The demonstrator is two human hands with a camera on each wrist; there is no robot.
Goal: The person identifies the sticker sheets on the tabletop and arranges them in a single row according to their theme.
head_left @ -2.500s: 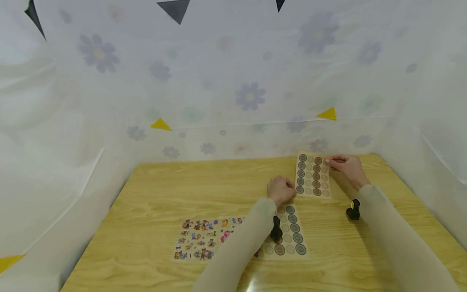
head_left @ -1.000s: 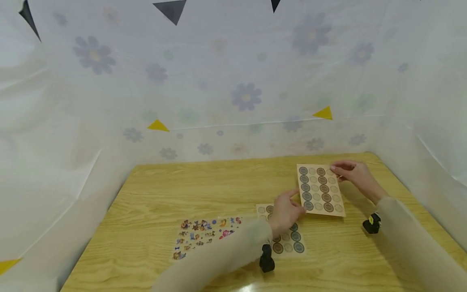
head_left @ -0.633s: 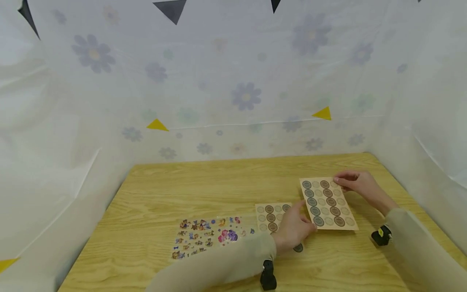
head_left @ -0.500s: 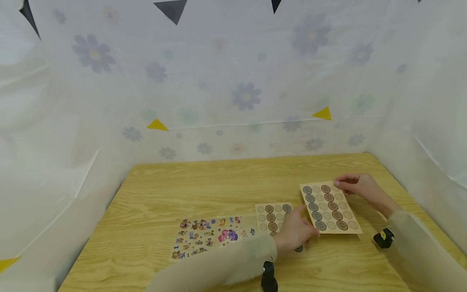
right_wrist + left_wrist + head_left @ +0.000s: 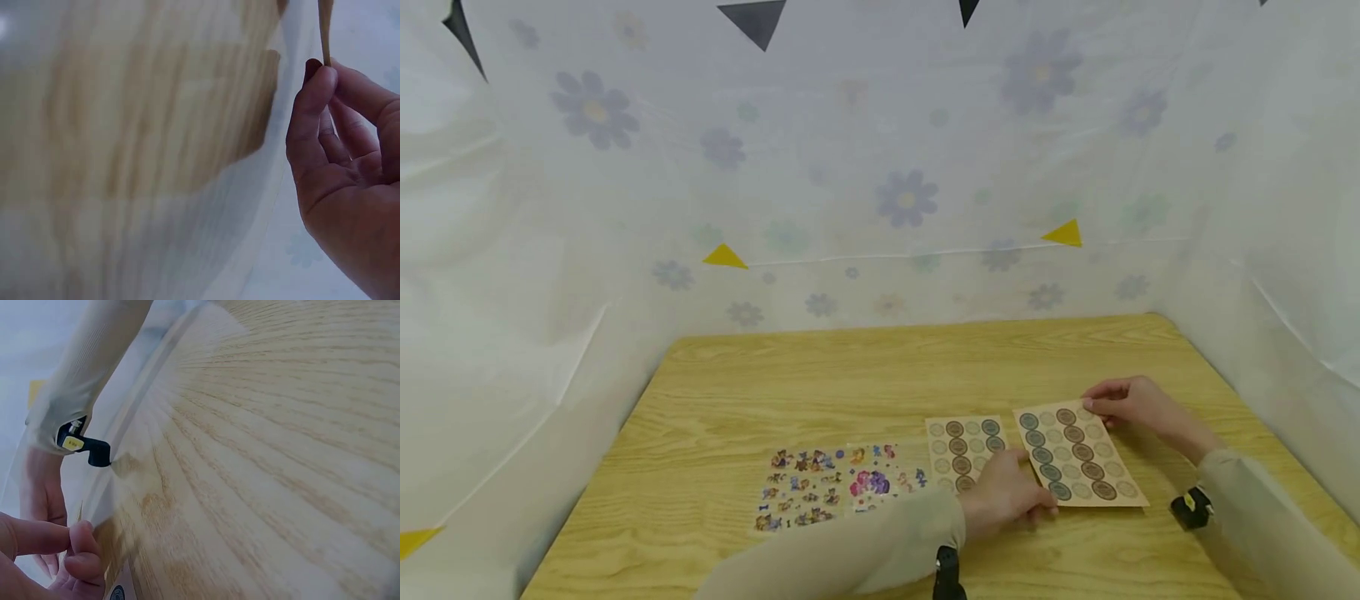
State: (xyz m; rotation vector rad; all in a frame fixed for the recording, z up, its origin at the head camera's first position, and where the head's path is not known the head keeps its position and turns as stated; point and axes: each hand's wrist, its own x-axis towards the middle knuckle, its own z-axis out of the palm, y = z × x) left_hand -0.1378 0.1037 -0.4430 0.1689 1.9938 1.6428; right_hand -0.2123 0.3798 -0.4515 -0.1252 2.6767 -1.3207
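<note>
A tan sticker sheet (image 5: 1078,454) with columns of round grey, brown and pale stickers tilts just over the table on the right. My right hand (image 5: 1138,408) pinches its far right corner between thumb and forefinger; the right wrist view shows the sheet edge-on (image 5: 325,34) between those fingertips. At its near left corner, my left hand (image 5: 1000,492) pinches with thumb and forefinger, also seen as pressed-together fingertips (image 5: 80,540) in the left wrist view. Under the left hand lies a similar tan sheet (image 5: 957,429), its lower part hidden by hand and sleeve.
Left of the tan sheets lie two clear sticker sheets, one with cartoon puppies (image 5: 808,483), the other with ponies (image 5: 871,482), partly behind the left sleeve. The wooden table (image 5: 820,379) ends against a flowered white curtain (image 5: 820,183). Each wrist carries a black camera mount (image 5: 1191,508).
Both hands have brought the sticker sheet from the far right of the table toward the body, beside the other tan sheet. The left hand has swung lower, over that second sheet.
</note>
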